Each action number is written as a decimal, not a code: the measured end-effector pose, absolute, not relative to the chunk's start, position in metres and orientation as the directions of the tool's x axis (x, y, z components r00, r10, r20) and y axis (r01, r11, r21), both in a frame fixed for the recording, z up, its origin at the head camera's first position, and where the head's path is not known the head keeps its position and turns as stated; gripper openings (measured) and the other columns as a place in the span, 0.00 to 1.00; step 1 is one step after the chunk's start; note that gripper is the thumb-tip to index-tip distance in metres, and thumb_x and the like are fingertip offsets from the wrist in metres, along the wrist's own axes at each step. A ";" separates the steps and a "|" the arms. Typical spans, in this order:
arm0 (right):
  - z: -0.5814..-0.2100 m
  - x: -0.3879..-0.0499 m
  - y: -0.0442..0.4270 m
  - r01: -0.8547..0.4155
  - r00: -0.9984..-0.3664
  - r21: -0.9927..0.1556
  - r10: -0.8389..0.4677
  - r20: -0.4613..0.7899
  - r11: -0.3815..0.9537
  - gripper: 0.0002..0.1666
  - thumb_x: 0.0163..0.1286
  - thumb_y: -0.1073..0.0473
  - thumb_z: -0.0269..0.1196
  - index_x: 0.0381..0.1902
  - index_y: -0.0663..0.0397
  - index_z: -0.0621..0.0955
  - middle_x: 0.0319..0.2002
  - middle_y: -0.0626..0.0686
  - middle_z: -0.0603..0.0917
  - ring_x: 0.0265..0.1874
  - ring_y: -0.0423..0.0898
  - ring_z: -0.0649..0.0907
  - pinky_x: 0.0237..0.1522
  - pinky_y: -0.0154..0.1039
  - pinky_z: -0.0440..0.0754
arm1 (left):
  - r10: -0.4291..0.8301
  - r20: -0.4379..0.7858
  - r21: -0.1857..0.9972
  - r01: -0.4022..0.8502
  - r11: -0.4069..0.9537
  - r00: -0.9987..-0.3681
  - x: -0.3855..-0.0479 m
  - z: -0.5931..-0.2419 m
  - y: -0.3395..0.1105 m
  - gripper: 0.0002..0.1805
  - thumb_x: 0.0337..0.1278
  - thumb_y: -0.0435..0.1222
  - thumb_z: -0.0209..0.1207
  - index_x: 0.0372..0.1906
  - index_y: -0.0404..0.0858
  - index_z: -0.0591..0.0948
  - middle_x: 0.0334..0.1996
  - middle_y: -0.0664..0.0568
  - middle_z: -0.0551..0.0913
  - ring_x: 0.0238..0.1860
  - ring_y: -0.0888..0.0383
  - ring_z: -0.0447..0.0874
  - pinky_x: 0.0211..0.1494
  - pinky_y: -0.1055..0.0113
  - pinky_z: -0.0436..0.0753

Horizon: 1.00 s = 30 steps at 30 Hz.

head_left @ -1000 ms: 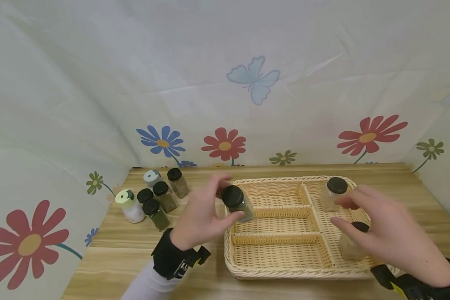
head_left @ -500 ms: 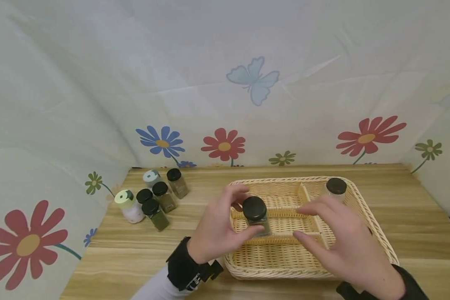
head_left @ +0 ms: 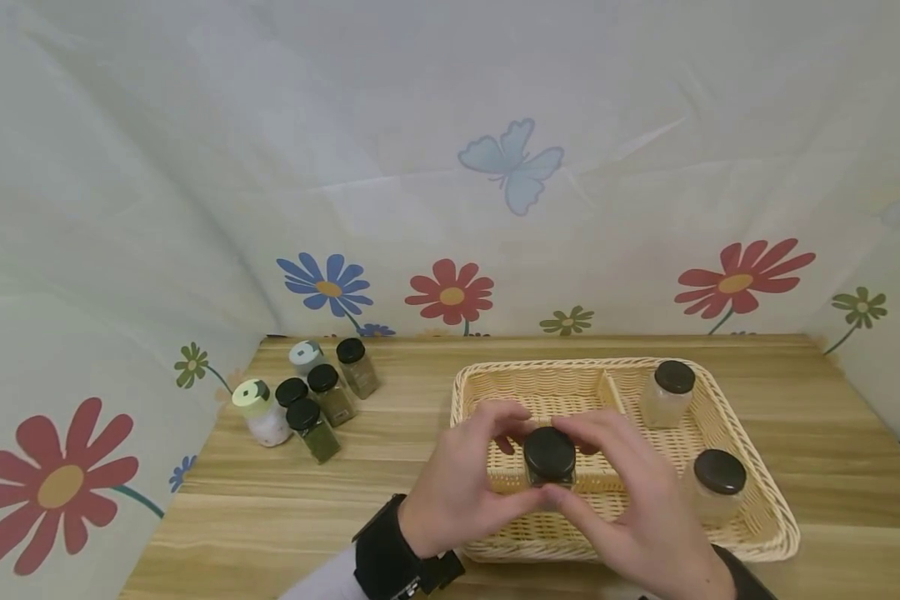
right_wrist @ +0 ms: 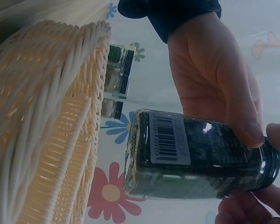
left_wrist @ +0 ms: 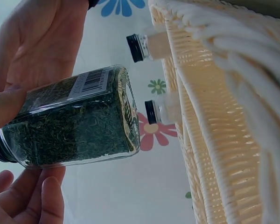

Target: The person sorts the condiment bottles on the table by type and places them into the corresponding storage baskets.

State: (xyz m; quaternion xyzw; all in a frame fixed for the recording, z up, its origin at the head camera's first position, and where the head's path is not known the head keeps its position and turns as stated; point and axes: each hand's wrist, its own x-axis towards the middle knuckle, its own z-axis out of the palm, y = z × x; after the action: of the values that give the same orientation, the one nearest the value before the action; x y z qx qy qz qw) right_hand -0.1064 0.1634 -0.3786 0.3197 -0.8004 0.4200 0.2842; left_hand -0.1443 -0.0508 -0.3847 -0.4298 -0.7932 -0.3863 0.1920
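Both hands hold one square glass spice jar, filled with dark green dried herbs, above the divided wicker basket [head_left: 783, 533]. In the head view only its black lid [head_left: 549, 455] and a little glass show. My left hand [head_left: 461, 492] grips it from the left and my right hand [head_left: 637, 504] from the right, thumbs meeting at the near side. The left wrist view shows the herb-filled jar [left_wrist: 74, 121] across the frame, with the right hand [left_wrist: 46, 46] behind it. A barcode label [right_wrist: 168, 137] faces the right wrist camera, where the left thumb [right_wrist: 247, 130] presses near the lid.
Two black-lidded jars of pale contents, a far one [head_left: 667, 396] and a near one [head_left: 716, 487], stand in the basket's right compartment. At the table's left are several shakers, including a yellow-topped one [head_left: 262, 412] and a green-filled jar [head_left: 315, 429]. A flowered curtain [head_left: 390, 208] hangs behind.
The left hand has carried the spice jar rightward and nearer over the basket's middle. From the near right jar the right hand has moved left and taken hold of the spice jar too.
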 end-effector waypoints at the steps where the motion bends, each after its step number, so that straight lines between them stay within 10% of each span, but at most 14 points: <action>1: -0.379 -0.106 0.163 -0.755 -0.628 -0.488 -0.271 0.730 0.437 0.37 0.56 0.59 0.80 0.64 0.53 0.80 0.54 0.49 0.84 0.52 0.39 0.82 0.58 0.23 0.76 | 0.534 0.637 0.449 0.831 0.330 -0.556 -0.144 -0.385 -0.050 0.41 0.51 0.40 0.78 0.65 0.37 0.67 0.51 0.49 0.88 0.49 0.61 0.88 0.49 0.80 0.82; 30: -0.382 -0.107 0.161 -0.781 -0.592 -0.458 -0.268 0.760 0.425 0.30 0.64 0.51 0.76 0.62 0.55 0.82 0.52 0.50 0.86 0.52 0.40 0.83 0.60 0.22 0.74 | 0.535 0.620 0.447 0.819 0.359 -0.573 -0.139 -0.388 -0.043 0.40 0.52 0.42 0.78 0.66 0.39 0.67 0.50 0.52 0.84 0.48 0.64 0.87 0.48 0.84 0.79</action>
State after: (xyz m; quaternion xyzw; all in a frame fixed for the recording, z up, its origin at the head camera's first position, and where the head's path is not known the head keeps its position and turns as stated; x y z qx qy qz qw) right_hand -0.1074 0.1605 -0.3821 0.3333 -0.7871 0.4200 0.3051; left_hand -0.1389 -0.0426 -0.3880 -0.4218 -0.8026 -0.3775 0.1879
